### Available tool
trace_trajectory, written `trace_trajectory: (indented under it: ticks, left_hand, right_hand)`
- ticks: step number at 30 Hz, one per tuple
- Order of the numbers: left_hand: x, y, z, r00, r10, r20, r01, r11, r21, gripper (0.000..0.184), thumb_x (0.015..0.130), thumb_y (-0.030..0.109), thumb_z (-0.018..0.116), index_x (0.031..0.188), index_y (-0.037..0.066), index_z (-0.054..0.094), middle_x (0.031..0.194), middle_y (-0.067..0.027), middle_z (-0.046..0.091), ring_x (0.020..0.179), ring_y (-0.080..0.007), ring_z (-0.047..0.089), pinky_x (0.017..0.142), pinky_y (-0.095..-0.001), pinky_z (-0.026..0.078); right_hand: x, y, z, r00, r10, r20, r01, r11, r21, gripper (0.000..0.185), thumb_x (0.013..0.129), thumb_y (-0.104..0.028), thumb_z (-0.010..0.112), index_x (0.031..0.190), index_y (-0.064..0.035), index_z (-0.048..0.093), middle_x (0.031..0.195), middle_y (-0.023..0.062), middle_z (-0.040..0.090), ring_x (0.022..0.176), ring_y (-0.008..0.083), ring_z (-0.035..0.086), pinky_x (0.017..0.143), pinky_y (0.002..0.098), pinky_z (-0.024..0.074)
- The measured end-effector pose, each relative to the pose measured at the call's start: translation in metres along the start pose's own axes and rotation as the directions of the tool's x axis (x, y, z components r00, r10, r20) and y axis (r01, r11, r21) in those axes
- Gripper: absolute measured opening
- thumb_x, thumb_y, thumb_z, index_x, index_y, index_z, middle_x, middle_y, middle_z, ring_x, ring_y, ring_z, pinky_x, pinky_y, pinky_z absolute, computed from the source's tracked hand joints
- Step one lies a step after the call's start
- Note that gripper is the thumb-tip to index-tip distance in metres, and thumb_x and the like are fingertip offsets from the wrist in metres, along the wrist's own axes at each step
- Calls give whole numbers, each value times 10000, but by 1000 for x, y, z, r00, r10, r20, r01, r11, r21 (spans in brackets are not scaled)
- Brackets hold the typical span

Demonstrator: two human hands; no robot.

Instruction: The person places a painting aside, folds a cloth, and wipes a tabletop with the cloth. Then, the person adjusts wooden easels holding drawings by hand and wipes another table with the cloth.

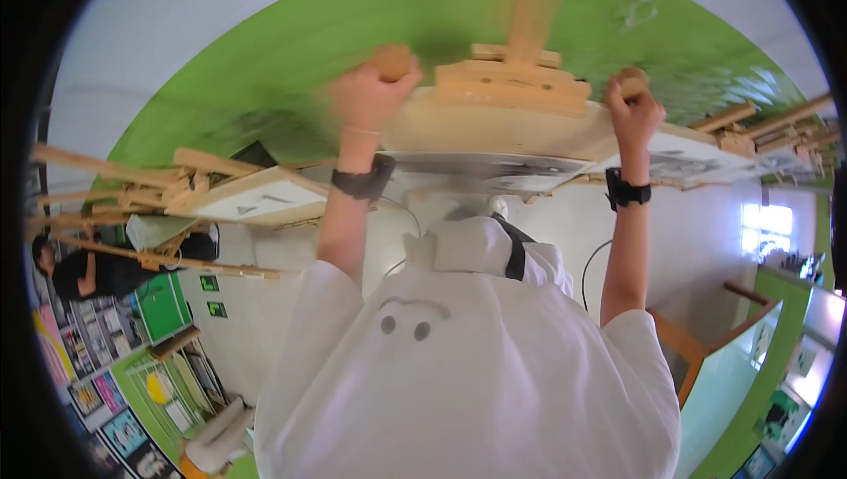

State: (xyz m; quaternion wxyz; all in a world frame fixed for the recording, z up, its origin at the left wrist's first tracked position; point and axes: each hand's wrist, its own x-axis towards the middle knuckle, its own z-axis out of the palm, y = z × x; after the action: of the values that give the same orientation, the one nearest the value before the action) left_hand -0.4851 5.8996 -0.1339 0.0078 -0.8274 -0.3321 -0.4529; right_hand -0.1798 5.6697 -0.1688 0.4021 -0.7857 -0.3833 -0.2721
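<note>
My left hand, slightly blurred, is closed around a round tan object of a kind I cannot make out. A similar round tan object is in the closed fingers of my right hand. Both hands are raised at the two sides of a drawing board, near its top edge. The board stands on a wooden easel, whose clamp piece grips the top. Below that edge, a sheet with grey drawing shows at a steep angle. Each wrist wears a black band.
Other easels with boards stand to the left and right. A person in dark clothes is at the far left beside an easel. Behind the easel is a green wall. A glass-topped wooden frame is at lower right.
</note>
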Motion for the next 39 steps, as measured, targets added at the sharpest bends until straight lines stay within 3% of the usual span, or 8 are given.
trace_trajectory:
  ticks: [18, 21, 25, 28, 32, 36, 38, 39]
  left_hand:
    - [-2, -17, 4, 999, -34, -7, 34, 997, -70, 323, 698, 451, 729, 636, 138, 676, 481, -61, 568, 401, -260, 545, 393, -346, 438]
    - [-9, -15, -4, 995, -55, 81, 61, 995, -73, 349, 722, 472, 705, 642, 133, 680, 491, -74, 578, 405, -271, 551, 390, -361, 433]
    - [-4, -14, -9, 992, -43, 120, 54, 994, -90, 443, 741, 524, 657, 610, 102, 654, 515, -102, 601, 436, -280, 586, 412, -385, 456]
    - [-6, -6, -16, 972, -101, 212, 148, 965, -219, 456, 791, 511, 644, 609, 94, 664, 493, -126, 569, 458, -312, 574, 457, -389, 452]
    - [-13, 3, -22, 909, -210, 359, 261, 960, -99, 563, 843, 547, 575, 576, 55, 640, 536, -173, 581, 476, -330, 576, 486, -425, 446]
    - [-12, 12, -29, 941, -147, 306, 112, 985, 128, 537, 884, 547, 497, 741, 64, 682, 716, -182, 672, 662, -381, 652, 584, -484, 496]
    - [-26, 32, -40, 998, 22, 57, -26, 998, 63, 355, 865, 417, 594, 829, 71, 665, 746, -181, 658, 692, -376, 634, 597, -484, 483]
    - [-35, 65, -70, 992, 21, 121, -21, 1000, -3, 405, 869, 428, 597, 881, 25, 632, 854, -215, 655, 800, -386, 624, 669, -495, 473]
  right_hand:
    - [-16, -3, 5, 995, 77, 66, -67, 988, -142, 521, 874, -461, 642, 715, 36, 649, 644, 166, 645, 590, 328, 629, 548, 420, 471]
    - [-17, -22, -12, 912, 265, 313, -107, 890, -443, 492, 908, -431, 592, 1001, 50, 638, 976, 227, 669, 930, 355, 642, 780, 432, 498]
    - [-50, -26, -21, 975, -137, 173, 175, 957, -232, 553, 968, -305, 509, 1385, 29, 366, 1435, 238, 396, 1373, 391, 297, 1105, 477, 257]
    - [-109, -43, -53, 973, 27, 229, -5, 995, -98, 561, 958, -279, 541, 1400, 23, 377, 1444, 218, 405, 1372, 379, 324, 1131, 442, 261]
    - [-279, 9, -96, 651, 389, 652, -427, 898, -109, 474, 903, -277, 643, 1276, -6, 531, 1320, 231, 526, 1249, 375, 471, 1056, 419, 367]
    - [-584, 57, -181, 392, 491, 778, -403, 852, -335, 340, 937, -334, 475, 936, -33, 633, 949, 250, 643, 879, 436, 611, 778, 508, 496]
    - [-696, 6, -261, 296, 761, 578, -596, 620, -510, 335, 917, -300, 480, 870, -4, 631, 914, 271, 637, 861, 445, 608, 752, 521, 496]
    - [-752, -25, -299, 188, 859, 476, -688, 461, -561, 278, 894, -257, 484, 910, -27, 639, 974, 236, 649, 931, 411, 608, 803, 487, 494]
